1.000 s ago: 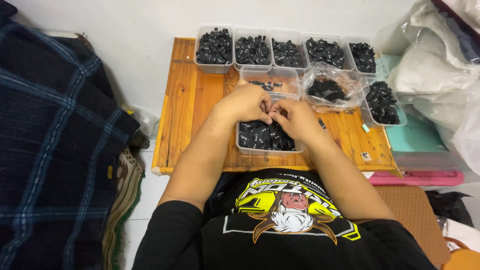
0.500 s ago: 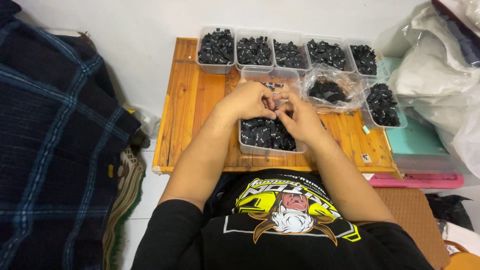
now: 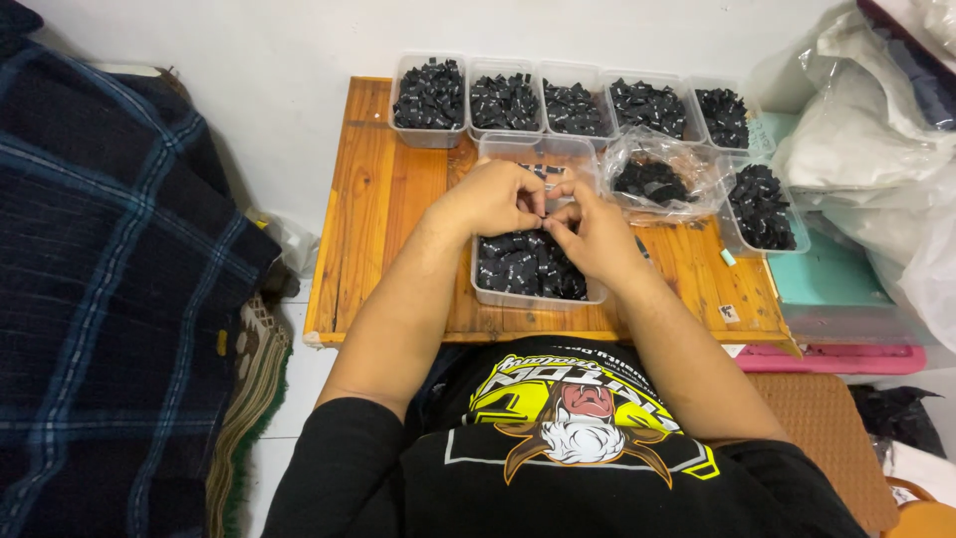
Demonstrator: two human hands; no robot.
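My left hand [image 3: 495,197] and my right hand [image 3: 595,231] meet fingertip to fingertip above a clear plastic tub [image 3: 488,291] full of small black pieces [image 3: 528,264]. Both hands pinch one small black piece [image 3: 547,210] between them; its shape is too small to tell. Just behind my hands stands a second clear tub [image 3: 518,149] with only a few black pieces in it. All of this rests on a low wooden table [image 3: 378,209].
A row of several clear tubs [image 3: 558,105] of black pieces lines the table's far edge. A clear plastic bag [image 3: 657,174] and another tub [image 3: 762,209] of pieces sit at right. A dark plaid blanket [image 3: 110,289] lies left; white bags [image 3: 876,139] and teal and pink boxes [image 3: 846,309] right.
My hands have lifted slightly away from the near tub toward the far one, still pinched together on a small black piece.
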